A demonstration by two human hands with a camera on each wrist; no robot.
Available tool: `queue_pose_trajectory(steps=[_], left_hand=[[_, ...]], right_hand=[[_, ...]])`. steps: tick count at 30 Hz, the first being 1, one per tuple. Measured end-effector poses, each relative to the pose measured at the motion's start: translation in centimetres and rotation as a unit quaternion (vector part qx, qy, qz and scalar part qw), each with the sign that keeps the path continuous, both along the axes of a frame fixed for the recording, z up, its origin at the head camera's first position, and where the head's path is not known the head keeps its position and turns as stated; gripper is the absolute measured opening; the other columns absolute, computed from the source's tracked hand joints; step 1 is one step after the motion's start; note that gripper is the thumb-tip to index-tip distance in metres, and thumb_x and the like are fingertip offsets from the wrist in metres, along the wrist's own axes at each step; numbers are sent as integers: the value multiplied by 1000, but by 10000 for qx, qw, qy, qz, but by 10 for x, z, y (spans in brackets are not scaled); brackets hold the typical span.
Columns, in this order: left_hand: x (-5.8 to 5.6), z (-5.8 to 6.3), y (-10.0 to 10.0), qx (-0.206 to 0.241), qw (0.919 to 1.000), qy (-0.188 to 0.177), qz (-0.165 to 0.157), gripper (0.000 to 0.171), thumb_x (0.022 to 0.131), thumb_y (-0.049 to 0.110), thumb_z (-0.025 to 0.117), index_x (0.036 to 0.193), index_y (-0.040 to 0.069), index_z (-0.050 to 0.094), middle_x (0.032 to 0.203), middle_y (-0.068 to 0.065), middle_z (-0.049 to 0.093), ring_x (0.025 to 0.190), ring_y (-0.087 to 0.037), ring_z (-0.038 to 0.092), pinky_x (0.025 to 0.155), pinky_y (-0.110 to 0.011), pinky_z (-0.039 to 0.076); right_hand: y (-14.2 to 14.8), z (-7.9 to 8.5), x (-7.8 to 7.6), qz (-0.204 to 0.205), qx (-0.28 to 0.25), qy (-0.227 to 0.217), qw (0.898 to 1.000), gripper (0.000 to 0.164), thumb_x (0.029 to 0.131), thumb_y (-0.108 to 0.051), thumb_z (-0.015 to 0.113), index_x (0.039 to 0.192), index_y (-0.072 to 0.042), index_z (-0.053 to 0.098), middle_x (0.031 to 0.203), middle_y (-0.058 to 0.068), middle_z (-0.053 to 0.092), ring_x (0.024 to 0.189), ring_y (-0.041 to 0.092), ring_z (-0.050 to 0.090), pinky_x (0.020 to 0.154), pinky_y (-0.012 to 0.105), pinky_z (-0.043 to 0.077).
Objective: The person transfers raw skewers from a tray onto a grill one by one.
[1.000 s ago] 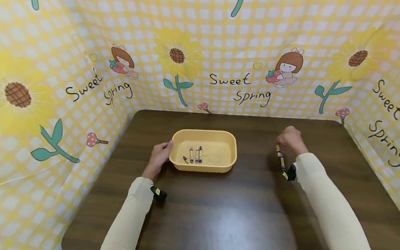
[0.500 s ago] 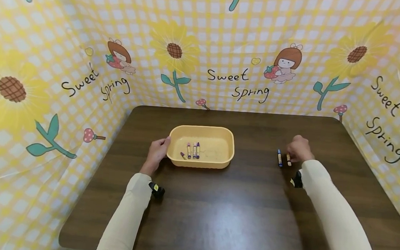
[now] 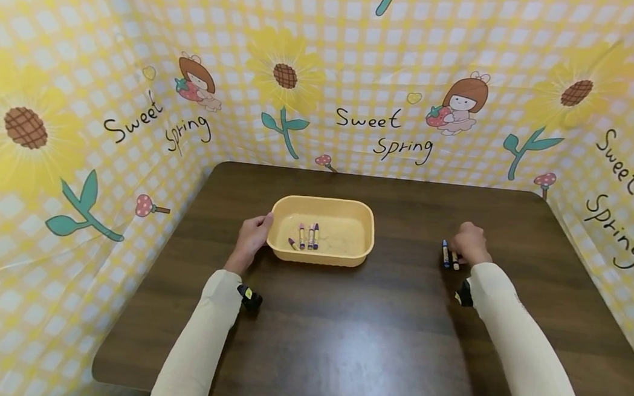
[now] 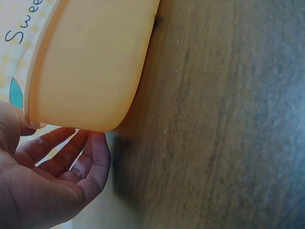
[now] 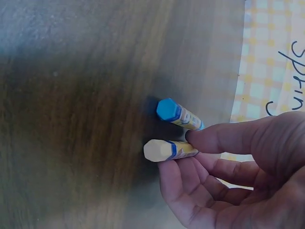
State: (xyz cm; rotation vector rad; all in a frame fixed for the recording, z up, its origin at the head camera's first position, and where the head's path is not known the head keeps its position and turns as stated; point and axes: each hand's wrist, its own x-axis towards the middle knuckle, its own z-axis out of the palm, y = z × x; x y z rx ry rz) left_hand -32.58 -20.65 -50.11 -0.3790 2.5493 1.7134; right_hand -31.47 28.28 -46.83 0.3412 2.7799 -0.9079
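Note:
A yellow plastic tray (image 3: 346, 262) stands upright on the table, with several crayons (image 3: 302, 238) lying inside at its left. My left hand (image 3: 251, 239) grips the tray's left end; in the left wrist view, the thumb is at the rim and the fingers (image 4: 97, 157) curl beneath it. Off to the right, my right hand (image 3: 471, 242) pinches a cream-white crayon (image 5: 159, 150) between thumb and fingers, low at the tabletop. Close beside it lies a blue crayon (image 5: 167, 110), nearly parallel, a narrow gap apart. The far part of the white crayon is hidden by the hand.
The dark wooden table (image 3: 363, 334) has a yellow checked cloth (image 3: 358, 61) hanging behind it and at both sides. Bare tabletop lies between the tray and the two crayons at the right.
A second ago my right hand was at the blue crayon; that crayon now lies released. The hand has shifted to the white crayon and brought it nearer the blue one. My left hand stays put.

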Motion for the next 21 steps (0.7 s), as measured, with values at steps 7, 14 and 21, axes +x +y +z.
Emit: queue_pose_trajectory(steps=[7,14,21], left_hand=[[0,0,-2,124,9999,-85,-32,57,106,50,47,138,5,62,127,-18,66,99,-22,65,73,-20,54],[1,1,0,151,9999,-43,-6,54,106,48,48,134,4,65,119,-18,67,89,-18,64,69,-20,53],[2,3,-1,196,9998,-38,38,52,106,46,49,131,4,67,111,-16,68,80,-13,64,65,-19,53]], right_hand=[[-3,7,5,204,182,139,9995,27,91,-2,51,72,-11,34,70,10,46,60,27,56,50,36,55],[-11,32,3,303,280,896,9951,32,90,-3,52,66,-11,33,59,-2,28,54,19,35,51,34,36],[-61,54,-18,447,295,1697,9840,19,91,-12,67,79,3,69,75,17,66,71,34,57,65,43,48]])
